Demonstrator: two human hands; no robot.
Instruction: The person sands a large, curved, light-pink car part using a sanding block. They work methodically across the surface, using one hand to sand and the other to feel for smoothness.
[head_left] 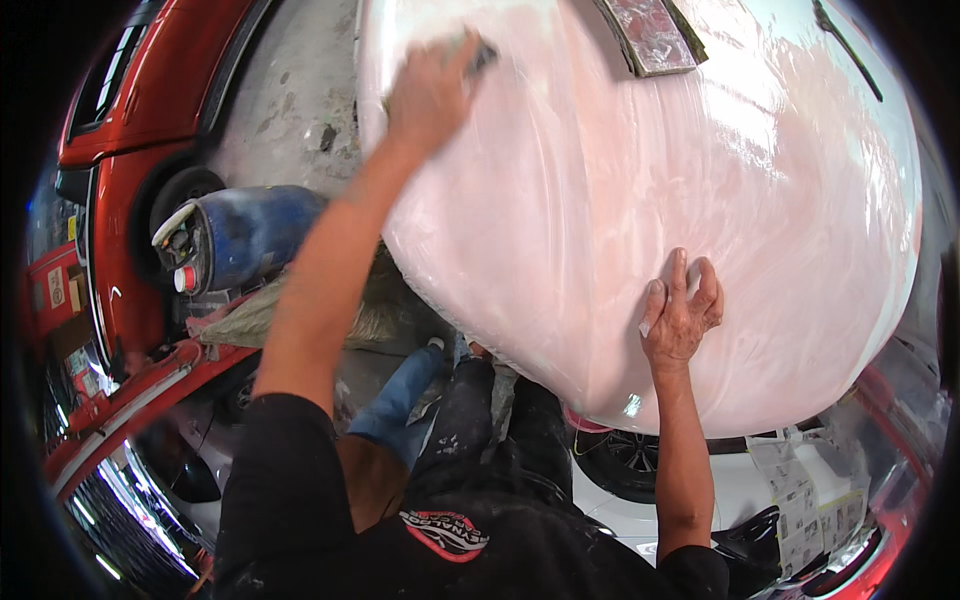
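Observation:
A large curved panel point(540, 220), shaped like a car hood, lies in front of me, wet and smeared whitish pink. At its far left part, my left hand point(430, 95) is blurred by motion and presses on the surface. A small dark grey pad point(483, 56) shows at its fingertips, mostly hidden by the hand. My right hand point(682, 315) rests on the nearer right part of the panel, fingers stretched out and slightly bent. Beyond it, a flat rectangular block point(655, 35) with a wet greyish top lies on the panel.
A thin dark strip point(848, 50) lies at the panel's far right. On the left are a red vehicle point(145, 200), a blue drum point(255, 230) lying sideways and a sack point(260, 315). Another person's jeans-clad leg point(405, 395) is close beside mine. A white car point(720, 490) with newspaper masking stands behind me.

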